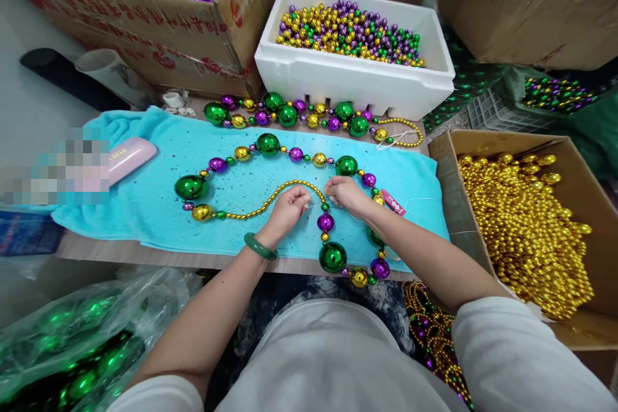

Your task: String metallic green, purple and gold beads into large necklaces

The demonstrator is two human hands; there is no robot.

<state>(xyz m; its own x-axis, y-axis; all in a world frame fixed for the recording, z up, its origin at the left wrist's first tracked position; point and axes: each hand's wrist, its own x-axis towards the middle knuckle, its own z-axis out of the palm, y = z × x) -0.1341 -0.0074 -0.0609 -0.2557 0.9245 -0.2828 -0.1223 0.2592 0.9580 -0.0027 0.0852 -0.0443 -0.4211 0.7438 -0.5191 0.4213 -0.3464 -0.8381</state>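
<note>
A bead necklace [268, 144] of green, purple and gold balls lies in a loop on the turquoise towel [159, 141]. A strand of small gold beads [261, 208] curves across its inside, passing just behind my left hand [291, 203]. That hand pinches a thin white string [315, 206], and a green bangle [261, 246] circles the wrist. Just right of the gold strand's end, my right hand [346, 194] has its fingertips closed on the string too. A pink tag [393, 202] rests beyond my right wrist. My right forearm hides part of the necklace.
Behind the towel lies another bead necklace [288, 115]. A white foam box [347, 74] of small beads stands at the back, beside a carton [145, 38] of purple balls. Gold bead strands fill the carton [470, 212] on the right. A pink case [132, 158] sits left.
</note>
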